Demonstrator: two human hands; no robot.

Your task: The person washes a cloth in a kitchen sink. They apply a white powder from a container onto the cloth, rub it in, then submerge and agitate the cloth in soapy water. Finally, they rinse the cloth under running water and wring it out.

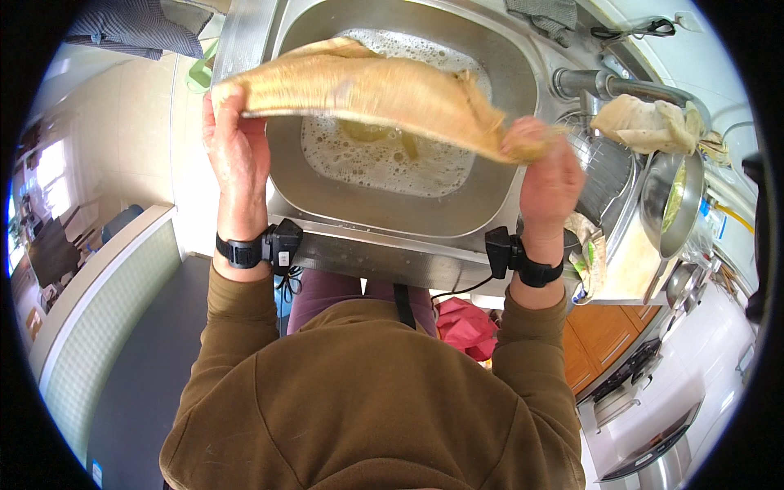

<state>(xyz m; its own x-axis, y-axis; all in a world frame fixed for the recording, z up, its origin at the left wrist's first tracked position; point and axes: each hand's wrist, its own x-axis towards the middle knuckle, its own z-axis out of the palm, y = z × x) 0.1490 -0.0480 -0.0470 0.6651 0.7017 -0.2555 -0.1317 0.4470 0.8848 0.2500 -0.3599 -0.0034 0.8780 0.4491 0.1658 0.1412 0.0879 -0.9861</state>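
Observation:
A wet, tan cloth (367, 92) is stretched lengthwise above a stainless steel sink (392, 217). My left hand (236, 144) pinches its left end over the sink's left rim. Its right end is bunched in my right hand (551, 168), at the sink's right side; motion blurs that hand and parts of the cloth. Below it, foamy, yellowish water (386, 162) fills the bottom of the basin. Part of the water is hidden behind the cloth. Each of my wrists wears a black strap with a small device.
A metal faucet (612, 86) reaches in from the right, with a pale cloth (646, 122) draped on it. Beside the sink are a wire rack (603, 165) and a steel bowl (672, 205). A grey cloth (545, 18) lies at the back rim.

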